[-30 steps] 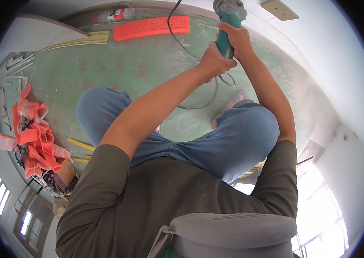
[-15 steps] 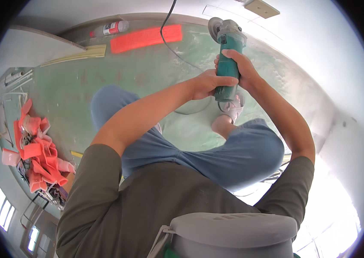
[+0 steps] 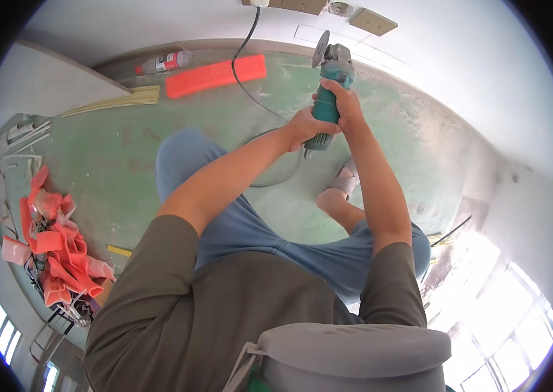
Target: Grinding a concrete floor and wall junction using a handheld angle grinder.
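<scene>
Over the last second, the green angle grinder [image 3: 326, 106] has been drawn back from the wall [image 3: 459, 52] toward the knees, and its disc [image 3: 320, 49], partly cut off by the picture's edge a second ago, is now fully shown, tilted and turned nearly edge-on. The view has also been shifted, so that the plug [image 3: 260, 2] of the black cord [image 3: 260, 103] is brought in beyond the orange strip [image 3: 211, 77]. The grinder is held in the air to the right of the strip; no surface seems to be touched by the disc, so the work is judged to be paused, though whether the disc is spinning cannot be told. The rear of the body is gripped by the left hand [image 3: 305, 128], fingers closed around it; the front is gripped just as closely by the right hand [image 3: 344, 103]. As for containers, a clear bottle [image 3: 166, 63] with a red-and-white label is seen lying on its side just beyond the strip's left end; whether anything is held in it cannot be made out.
</scene>
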Demonstrator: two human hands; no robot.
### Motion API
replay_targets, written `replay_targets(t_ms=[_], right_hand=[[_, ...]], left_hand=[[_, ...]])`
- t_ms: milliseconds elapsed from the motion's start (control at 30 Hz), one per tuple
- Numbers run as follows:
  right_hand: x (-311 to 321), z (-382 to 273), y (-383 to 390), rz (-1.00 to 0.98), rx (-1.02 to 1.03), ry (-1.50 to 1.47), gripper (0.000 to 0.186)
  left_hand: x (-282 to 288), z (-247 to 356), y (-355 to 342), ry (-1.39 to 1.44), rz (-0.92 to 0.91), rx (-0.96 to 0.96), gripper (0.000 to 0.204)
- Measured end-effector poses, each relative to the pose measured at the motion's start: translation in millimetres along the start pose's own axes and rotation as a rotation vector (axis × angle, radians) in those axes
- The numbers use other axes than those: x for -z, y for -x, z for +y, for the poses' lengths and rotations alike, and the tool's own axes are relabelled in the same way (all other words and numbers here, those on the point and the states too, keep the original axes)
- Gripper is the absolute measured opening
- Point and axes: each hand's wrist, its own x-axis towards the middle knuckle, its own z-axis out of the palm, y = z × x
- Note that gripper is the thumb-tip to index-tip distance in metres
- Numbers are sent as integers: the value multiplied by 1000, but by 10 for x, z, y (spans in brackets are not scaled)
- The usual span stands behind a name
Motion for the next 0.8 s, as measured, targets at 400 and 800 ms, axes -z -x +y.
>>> replay_targets(t_ms=[400, 800], right_hand=[[35, -241, -372, -63, 109, 176, 38], [-12, -305, -508, -86, 138, 171, 41]], left_hand=[[-36, 103, -380, 49, 68, -103, 40], [36, 181, -480, 77, 70, -131, 37]])
